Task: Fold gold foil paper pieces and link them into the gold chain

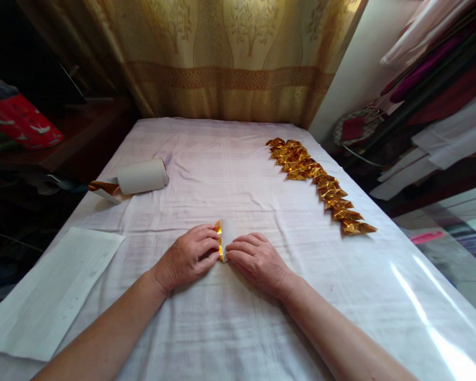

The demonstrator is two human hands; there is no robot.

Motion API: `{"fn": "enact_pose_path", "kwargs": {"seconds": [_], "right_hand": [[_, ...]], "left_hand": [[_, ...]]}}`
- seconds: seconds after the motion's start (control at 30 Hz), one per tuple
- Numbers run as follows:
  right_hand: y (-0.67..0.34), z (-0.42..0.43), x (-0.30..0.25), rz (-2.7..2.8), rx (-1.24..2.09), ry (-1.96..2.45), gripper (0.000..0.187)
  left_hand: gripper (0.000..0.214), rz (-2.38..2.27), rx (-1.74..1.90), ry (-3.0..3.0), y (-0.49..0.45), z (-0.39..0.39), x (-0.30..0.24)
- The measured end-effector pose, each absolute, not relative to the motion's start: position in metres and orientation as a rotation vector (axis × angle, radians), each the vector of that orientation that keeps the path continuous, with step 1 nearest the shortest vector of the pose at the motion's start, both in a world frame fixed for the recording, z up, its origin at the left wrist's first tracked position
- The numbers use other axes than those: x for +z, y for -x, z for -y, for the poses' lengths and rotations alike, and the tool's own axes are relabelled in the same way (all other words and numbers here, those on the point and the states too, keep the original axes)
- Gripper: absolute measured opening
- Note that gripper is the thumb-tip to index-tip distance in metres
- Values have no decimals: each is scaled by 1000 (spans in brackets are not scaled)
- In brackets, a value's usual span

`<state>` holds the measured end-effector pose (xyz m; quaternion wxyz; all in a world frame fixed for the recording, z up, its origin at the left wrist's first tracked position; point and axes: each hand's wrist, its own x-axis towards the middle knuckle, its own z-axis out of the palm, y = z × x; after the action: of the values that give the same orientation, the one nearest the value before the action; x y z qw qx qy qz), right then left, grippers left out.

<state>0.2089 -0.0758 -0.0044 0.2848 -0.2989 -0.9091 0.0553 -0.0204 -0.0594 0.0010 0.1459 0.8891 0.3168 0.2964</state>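
Observation:
A small piece of gold foil paper (228,233), white on its other side, lies on the cloth-covered surface between my hands. Along its left side shows a strip of gold; the rest of what is visible is white. The fingers of my left hand (190,254) are curled together onto the gold left edge. From the other side, the closed fingers of my right hand (259,262) press on the lower right part of the white face. Both thumbs are partly hidden. Folded gold foil pieces (329,193) lie in an overlapping row at the far right.
A roll of white-backed paper (143,176) with a loose gold-sided end rests at the left. Nearer me lies a white sheet (57,291). A red printed container (24,121) stands on a dark shelf at left. Curtains (230,63) hang behind; clothes (452,121) hang at right.

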Motion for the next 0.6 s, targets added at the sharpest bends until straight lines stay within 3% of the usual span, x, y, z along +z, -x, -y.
{"fn": "enact_pose_path", "kwargs": {"seconds": [0.27,0.6], "right_hand": [[-209,75,-8,2344,288,867,10],[-211,70,-12,2303,394,966,14]], "left_hand": [[9,-1027,821,-2612,22,59,1],[7,-1232,656,-2563,11,72,6]]}}
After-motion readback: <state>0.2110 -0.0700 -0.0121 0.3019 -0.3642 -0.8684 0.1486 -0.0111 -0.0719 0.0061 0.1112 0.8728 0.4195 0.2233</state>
